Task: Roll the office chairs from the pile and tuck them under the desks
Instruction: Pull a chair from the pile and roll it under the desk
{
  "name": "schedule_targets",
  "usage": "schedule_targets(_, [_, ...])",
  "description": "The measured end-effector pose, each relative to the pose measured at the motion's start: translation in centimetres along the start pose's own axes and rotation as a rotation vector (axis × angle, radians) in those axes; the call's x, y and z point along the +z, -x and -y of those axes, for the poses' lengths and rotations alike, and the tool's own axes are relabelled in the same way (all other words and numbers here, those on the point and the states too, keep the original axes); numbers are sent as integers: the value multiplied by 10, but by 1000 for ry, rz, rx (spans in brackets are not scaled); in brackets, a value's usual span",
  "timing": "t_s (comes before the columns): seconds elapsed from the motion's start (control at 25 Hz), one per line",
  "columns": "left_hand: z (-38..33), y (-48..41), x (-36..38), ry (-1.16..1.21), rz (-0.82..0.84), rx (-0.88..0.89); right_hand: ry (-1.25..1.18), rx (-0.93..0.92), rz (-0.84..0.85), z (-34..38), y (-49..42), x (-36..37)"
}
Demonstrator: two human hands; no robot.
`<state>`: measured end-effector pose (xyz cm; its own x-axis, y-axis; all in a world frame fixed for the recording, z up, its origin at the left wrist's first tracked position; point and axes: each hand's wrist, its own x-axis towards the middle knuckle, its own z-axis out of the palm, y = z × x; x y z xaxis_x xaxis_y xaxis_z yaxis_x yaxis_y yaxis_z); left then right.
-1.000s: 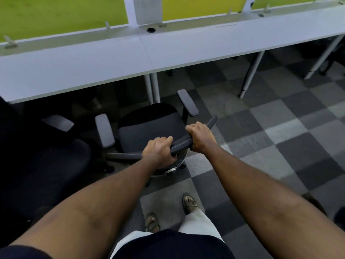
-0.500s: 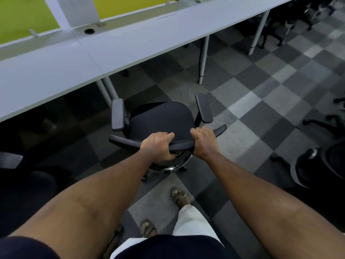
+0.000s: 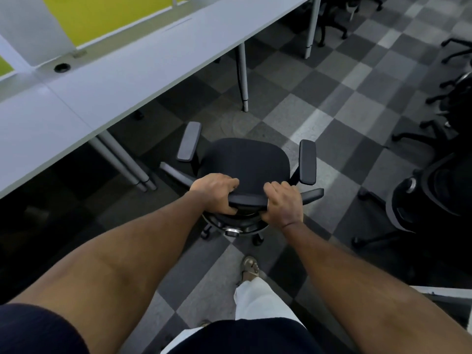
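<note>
So the white desk has no chair under it here, the left hand grips the back of the black chair, which stands on the floor near that desk, the right hand grips it too, and more chairs wait, with no box or bin showing.
</note>
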<state>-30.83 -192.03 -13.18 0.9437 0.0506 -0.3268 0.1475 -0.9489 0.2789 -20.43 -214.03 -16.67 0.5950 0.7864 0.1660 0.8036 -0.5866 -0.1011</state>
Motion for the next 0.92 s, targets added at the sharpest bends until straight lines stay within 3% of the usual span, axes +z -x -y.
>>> schedule_targets(0.24, [-1,-92,-37,-69,16,73,15,92,-93,-55,-50,5])
schedule_targets(0.92, [23,-344,-133,-32,14,170,78,245,-37,-213,-241,17])
